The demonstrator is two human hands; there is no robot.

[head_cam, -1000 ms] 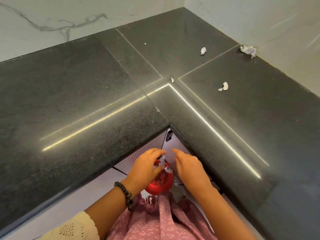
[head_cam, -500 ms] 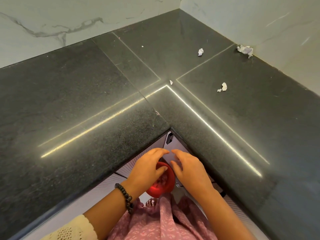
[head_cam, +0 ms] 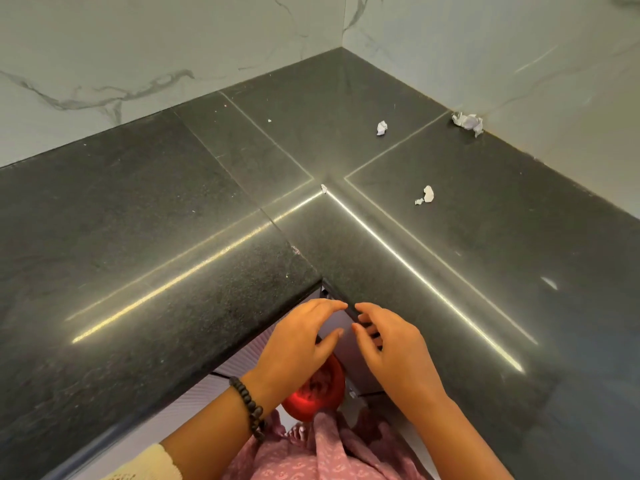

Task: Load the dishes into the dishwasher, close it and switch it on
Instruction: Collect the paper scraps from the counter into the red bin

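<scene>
A round red plastic bowl (head_cam: 320, 396) sits low below the dark stone counter (head_cam: 173, 258), mostly hidden under the left hand (head_cam: 298, 344). It looks light, stiff and a bit slippery, so its rim is the best place to hold. Both the left hand and the right hand (head_cam: 391, 341) hang above it with loose, bent fingers, holding nothing, and the corner edges of the counter leave only a small gap to move in.

Two hands (head_cam: 346, 344), one red bowl (head_cam: 318, 400), one beaded bracelet (head_cam: 250, 408), four paper scraps (head_cam: 467, 122)
</scene>
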